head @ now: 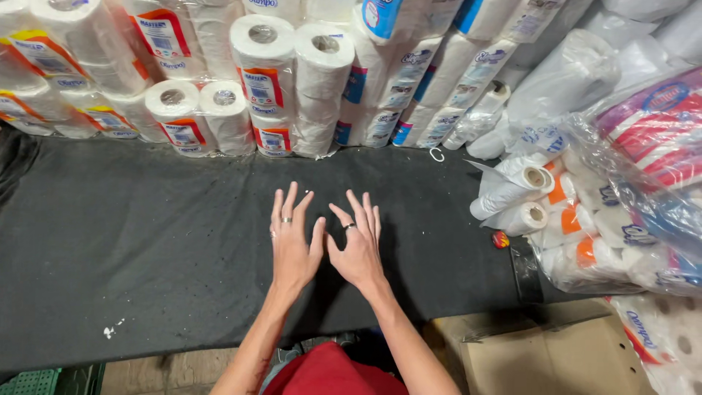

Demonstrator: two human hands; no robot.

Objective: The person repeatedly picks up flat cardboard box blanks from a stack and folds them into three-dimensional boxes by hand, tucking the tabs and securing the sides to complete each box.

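My left hand (292, 238) and my right hand (358, 241) hover side by side over the middle of a black cloth-covered table (131, 241), palms down, fingers spread, thumbs almost touching. Both hands hold nothing and wear rings. The nearest paper rolls are loose white ones (515, 194) lying on their sides to the right of my right hand. A wall of wrapped paper-roll packs (270, 88) stands along the table's far edge, beyond my fingertips.
A clear plastic bag of rolls (629, 219) spills over the table's right end. A small red ball-like object (500, 239) lies beside it. A cardboard box (541, 358) sits at lower right, a green crate (29, 382) at lower left.
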